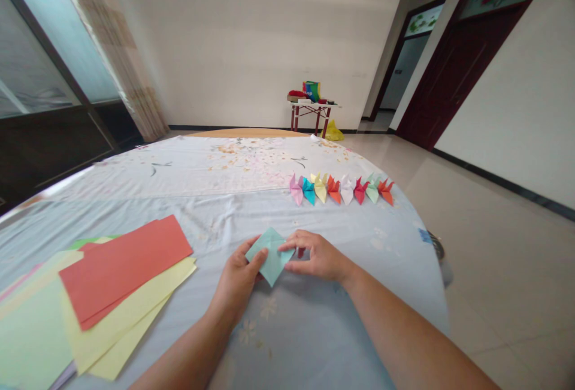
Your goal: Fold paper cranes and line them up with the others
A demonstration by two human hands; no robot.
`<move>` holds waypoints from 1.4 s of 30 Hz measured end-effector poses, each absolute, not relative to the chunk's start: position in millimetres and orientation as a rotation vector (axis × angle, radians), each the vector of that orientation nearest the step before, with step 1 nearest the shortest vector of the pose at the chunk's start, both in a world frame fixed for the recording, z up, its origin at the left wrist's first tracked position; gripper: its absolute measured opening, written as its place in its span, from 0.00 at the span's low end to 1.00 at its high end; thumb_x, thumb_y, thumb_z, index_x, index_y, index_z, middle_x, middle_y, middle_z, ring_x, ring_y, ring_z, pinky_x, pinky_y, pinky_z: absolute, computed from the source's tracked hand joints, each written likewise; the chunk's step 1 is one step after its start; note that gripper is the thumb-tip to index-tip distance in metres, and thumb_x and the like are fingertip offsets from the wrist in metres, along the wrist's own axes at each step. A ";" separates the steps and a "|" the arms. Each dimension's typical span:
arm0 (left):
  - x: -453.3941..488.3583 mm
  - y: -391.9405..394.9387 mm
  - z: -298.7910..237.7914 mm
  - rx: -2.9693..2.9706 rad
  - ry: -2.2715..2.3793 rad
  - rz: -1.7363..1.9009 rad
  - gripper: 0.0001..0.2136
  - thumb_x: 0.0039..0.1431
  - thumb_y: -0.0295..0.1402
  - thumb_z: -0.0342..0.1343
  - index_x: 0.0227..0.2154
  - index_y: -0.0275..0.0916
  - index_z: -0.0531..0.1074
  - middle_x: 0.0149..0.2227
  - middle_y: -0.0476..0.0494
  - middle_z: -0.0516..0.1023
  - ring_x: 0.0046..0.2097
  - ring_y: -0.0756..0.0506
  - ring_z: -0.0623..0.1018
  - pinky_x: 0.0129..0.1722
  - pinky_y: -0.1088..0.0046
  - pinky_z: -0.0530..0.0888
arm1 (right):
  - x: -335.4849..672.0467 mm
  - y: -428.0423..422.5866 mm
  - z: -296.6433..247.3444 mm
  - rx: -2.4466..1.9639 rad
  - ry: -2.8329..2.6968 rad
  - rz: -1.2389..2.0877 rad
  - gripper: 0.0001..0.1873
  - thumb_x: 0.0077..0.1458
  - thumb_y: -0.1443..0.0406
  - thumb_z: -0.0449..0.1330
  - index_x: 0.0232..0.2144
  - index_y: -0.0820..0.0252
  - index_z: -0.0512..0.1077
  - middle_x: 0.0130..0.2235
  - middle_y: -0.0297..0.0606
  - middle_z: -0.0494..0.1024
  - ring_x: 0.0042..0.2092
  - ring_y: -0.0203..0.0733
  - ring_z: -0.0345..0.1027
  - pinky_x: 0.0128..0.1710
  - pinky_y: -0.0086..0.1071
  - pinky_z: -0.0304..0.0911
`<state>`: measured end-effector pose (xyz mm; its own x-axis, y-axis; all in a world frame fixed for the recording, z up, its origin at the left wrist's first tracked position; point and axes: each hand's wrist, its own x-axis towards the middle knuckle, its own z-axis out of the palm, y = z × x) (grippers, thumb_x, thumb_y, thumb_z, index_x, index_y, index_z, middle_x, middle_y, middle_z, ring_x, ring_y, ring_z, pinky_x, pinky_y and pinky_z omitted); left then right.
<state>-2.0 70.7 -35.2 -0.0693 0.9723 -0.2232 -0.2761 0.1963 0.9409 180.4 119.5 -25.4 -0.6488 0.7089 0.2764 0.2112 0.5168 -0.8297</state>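
Note:
A pale turquoise sheet of origami paper [272, 261], folded into a small diamond with crease lines, is held just above the tablecloth. My left hand [245, 267] grips its left corner, thumb on top and fingers underneath. At the opposite corner, my right hand [317, 255] has its fingertips on the paper's edge with the thumb curled below; part of that corner is hidden by the fingers. Beyond the hands, several folded paper cranes [347, 190] in pink, blue, yellow, orange, white, red and green stand in a row.
Loose coloured paper lies at the left, with red sheets [130, 267] over yellow sheets [135, 321] and pale green ones [31, 324]. A floral cloth [215, 210] covers the round table. Farther back, a small side table [314, 106] carries several items, beside a yellow bag [333, 131].

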 end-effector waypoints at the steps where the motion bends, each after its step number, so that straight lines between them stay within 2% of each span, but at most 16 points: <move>1: -2.1 70.5 -34.6 0.802 1.173 1.241 0.27 0.43 0.38 0.62 0.48 0.36 0.64 0.29 0.48 0.77 0.27 0.49 0.74 0.29 0.72 0.73 | 180.5 119.2 -25.2 -0.732 -2.169 1.041 0.18 0.44 0.63 0.64 0.40 0.59 0.73 0.37 0.38 0.70 0.33 0.34 0.65 0.34 0.27 0.63; 8: -1.9 70.0 -30.3 0.794 1.180 1.230 0.34 0.42 0.39 0.62 0.55 0.39 0.59 0.22 0.53 0.72 0.24 0.50 0.72 0.26 0.74 0.71 | 179.1 119.6 -25.8 -0.704 -2.252 0.727 0.10 0.52 0.62 0.59 0.38 0.51 0.75 0.38 0.38 0.68 0.39 0.37 0.63 0.41 0.32 0.61; 13: -1.2 69.1 -29.3 0.771 1.134 1.229 0.35 0.43 0.38 0.61 0.56 0.39 0.58 0.24 0.52 0.73 0.25 0.51 0.72 0.27 0.75 0.69 | 178.2 120.9 -24.9 -0.700 -2.265 0.547 0.07 0.51 0.62 0.60 0.34 0.50 0.76 0.38 0.39 0.68 0.42 0.40 0.60 0.43 0.35 0.59; 22: -2.5 67.9 -28.8 0.846 1.126 1.150 0.26 0.45 0.40 0.60 0.48 0.36 0.68 0.24 0.50 0.75 0.24 0.52 0.69 0.27 0.78 0.65 | 179.9 120.2 -25.8 -0.760 -2.123 0.799 0.05 0.47 0.62 0.63 0.28 0.57 0.76 0.35 0.36 0.69 0.38 0.37 0.64 0.42 0.33 0.60; 30: -8.9 69.6 -35.5 0.947 1.124 1.136 0.24 0.49 0.42 0.57 0.48 0.35 0.69 0.26 0.47 0.77 0.29 0.48 0.73 0.30 0.75 0.67 | 180.2 119.8 -25.2 -0.817 -2.063 0.990 0.08 0.42 0.60 0.66 0.27 0.58 0.76 0.34 0.36 0.70 0.36 0.35 0.65 0.37 0.29 0.60; 37: -7.1 69.1 -35.9 0.961 1.144 1.157 0.23 0.51 0.43 0.55 0.48 0.35 0.69 0.28 0.47 0.78 0.30 0.49 0.73 0.33 0.76 0.68 | 180.4 116.9 -19.9 -0.846 -2.069 1.006 0.03 0.46 0.65 0.62 0.25 0.60 0.75 0.35 0.36 0.71 0.37 0.35 0.66 0.35 0.28 0.60; 42: -6.6 66.2 -30.5 1.040 1.163 1.153 0.22 0.53 0.45 0.51 0.45 0.35 0.71 0.32 0.46 0.78 0.34 0.47 0.74 0.38 0.74 0.69 | 178.6 117.1 -20.5 -0.884 -2.075 0.915 0.06 0.49 0.67 0.58 0.22 0.61 0.72 0.35 0.36 0.72 0.36 0.35 0.65 0.36 0.27 0.59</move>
<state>-6.6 66.2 -30.5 0.0299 0.9916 -0.1257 -0.1168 0.1283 0.9848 178.6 117.1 -20.5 -0.5276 0.7894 0.3138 0.3008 0.5191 -0.8001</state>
